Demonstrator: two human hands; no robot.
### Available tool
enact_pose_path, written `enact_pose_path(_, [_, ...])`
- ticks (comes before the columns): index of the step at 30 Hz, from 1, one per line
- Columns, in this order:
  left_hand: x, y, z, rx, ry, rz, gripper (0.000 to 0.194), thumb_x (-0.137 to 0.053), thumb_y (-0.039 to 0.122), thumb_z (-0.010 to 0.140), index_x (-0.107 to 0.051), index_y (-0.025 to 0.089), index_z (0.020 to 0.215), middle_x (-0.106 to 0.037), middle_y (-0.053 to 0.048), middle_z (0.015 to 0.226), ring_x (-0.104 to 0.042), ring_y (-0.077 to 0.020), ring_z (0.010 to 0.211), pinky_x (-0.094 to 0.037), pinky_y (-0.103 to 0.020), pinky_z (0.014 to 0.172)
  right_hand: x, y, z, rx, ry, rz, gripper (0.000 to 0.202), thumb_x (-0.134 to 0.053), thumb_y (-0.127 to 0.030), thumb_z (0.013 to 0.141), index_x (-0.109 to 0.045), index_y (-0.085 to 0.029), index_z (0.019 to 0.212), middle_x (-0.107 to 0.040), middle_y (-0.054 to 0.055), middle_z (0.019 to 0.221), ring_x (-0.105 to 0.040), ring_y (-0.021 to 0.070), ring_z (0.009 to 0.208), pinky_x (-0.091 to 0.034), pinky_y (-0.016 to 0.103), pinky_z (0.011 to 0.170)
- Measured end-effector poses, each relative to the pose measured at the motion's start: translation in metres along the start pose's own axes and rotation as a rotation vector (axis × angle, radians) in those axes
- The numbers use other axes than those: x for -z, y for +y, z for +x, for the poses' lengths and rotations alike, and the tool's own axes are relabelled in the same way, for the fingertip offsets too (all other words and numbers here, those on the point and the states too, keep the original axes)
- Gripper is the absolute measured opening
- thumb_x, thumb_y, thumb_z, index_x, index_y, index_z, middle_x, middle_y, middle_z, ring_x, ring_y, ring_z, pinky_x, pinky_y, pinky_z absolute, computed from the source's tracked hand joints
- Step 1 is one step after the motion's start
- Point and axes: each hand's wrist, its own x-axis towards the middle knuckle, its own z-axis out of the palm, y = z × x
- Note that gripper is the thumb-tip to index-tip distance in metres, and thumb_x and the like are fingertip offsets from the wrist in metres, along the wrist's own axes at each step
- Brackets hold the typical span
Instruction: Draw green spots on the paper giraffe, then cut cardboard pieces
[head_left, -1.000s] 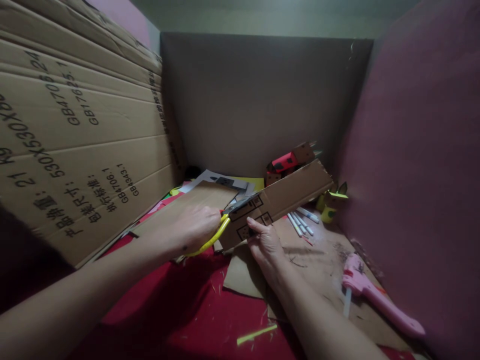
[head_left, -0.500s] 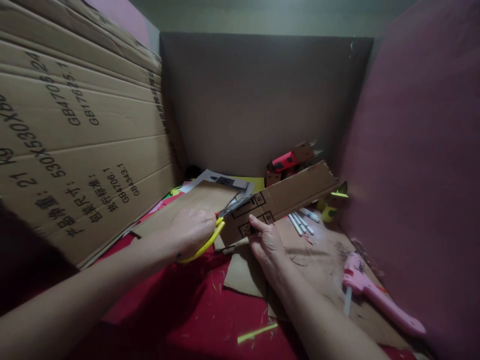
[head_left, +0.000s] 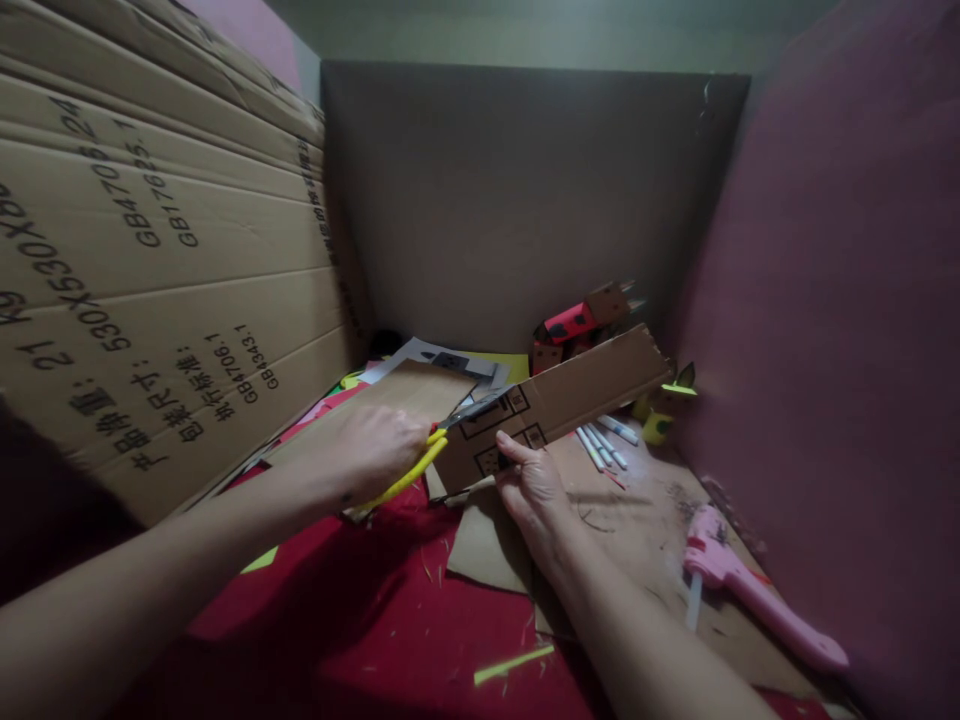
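Observation:
My left hand (head_left: 386, 450) is closed around the yellow handles of a pair of scissors (head_left: 409, 480). The dark blades reach over the upper left edge of a long cardboard strip (head_left: 592, 385) printed with black line boxes. My right hand (head_left: 532, 485) pinches the strip's lower edge, thumb on top and the other fingers mostly hidden beneath. Below the strip, a loose cardboard scrap (head_left: 491, 540) lies on the red surface (head_left: 360, 620). A flat cardboard sheet (head_left: 405, 390) lies beyond my left hand.
At the right lies a pink glue gun (head_left: 757, 590) on a cardboard base (head_left: 645, 540). Several white markers (head_left: 604, 445) lie behind my right hand. Red-and-brown cardboard pieces (head_left: 574, 320) stand at the back. A large printed carton (head_left: 187, 280) rises at the left, a pink wall (head_left: 840, 330) at the right.
My left hand and the scissor handles have shifted slightly, the handles now closer together. The strip's far right end has dipped a little. My right hand keeps nearly the same place.

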Motion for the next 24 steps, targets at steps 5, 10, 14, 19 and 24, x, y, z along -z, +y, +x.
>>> enact_pose_path(5, [-0.023, -0.029, 0.007, 0.087, 0.298, -0.241, 0.024, -0.036, 0.031, 0.09, -0.056, 0.019, 0.084, -0.067, -0.01, 0.087, -0.062, -0.0229, 0.077, -0.041, -0.031, 0.064, 0.0, -0.002, 0.001, -0.011, 0.004, 0.004, 0.02, -0.069, -0.001, 0.053, -0.069, -0.015, 0.068, -0.072, 0.0, 0.064, -0.068, 0.0166, 0.07, -0.054, 0.032, 0.081])
enact_pose_path(10, [-0.016, -0.018, 0.01, 0.079, 0.25, -0.522, 0.023, -0.045, 0.04, 0.084, -0.056, 0.02, 0.083, -0.065, -0.005, 0.083, -0.059, -0.0193, 0.074, -0.041, -0.027, 0.062, -0.004, -0.002, -0.003, -0.043, 0.004, -0.006, 0.02, -0.067, 0.001, 0.053, -0.068, -0.014, 0.065, -0.072, 0.0, 0.062, -0.067, 0.0152, 0.066, -0.054, 0.028, 0.073])
enact_pose_path(14, [-0.007, -0.005, 0.011, 0.13, 0.196, -0.626, 0.019, -0.05, 0.039, 0.078, -0.052, 0.02, 0.078, -0.062, -0.001, 0.079, -0.057, -0.0185, 0.075, -0.038, -0.025, 0.061, -0.005, -0.006, -0.003, -0.095, 0.003, -0.035, 0.016, -0.068, -0.001, 0.055, -0.067, -0.014, 0.065, -0.071, 0.002, 0.062, -0.066, 0.0158, 0.065, -0.053, 0.028, 0.065])
enact_pose_path(19, [-0.03, -0.024, 0.023, 0.082, 0.368, -0.65, 0.021, -0.049, 0.041, 0.08, -0.044, 0.021, 0.077, -0.055, 0.0, 0.075, -0.052, -0.0169, 0.068, -0.037, -0.026, 0.059, 0.0, -0.024, 0.005, -0.093, 0.045, -0.064, 0.015, -0.076, -0.015, 0.06, -0.063, -0.019, 0.067, -0.067, -0.004, 0.062, -0.061, 0.0137, 0.06, -0.05, 0.027, 0.056])
enact_pose_path(24, [-0.044, -0.041, 0.025, 0.089, 0.446, -0.561, 0.019, -0.048, 0.039, 0.082, -0.043, 0.02, 0.079, -0.054, -0.001, 0.074, -0.048, -0.0146, 0.064, -0.036, -0.026, 0.058, -0.004, -0.038, 0.001, -0.111, 0.106, -0.109, 0.02, -0.078, -0.032, 0.065, -0.062, -0.023, 0.072, -0.066, -0.004, 0.066, -0.057, 0.0141, 0.058, -0.05, 0.03, 0.054])
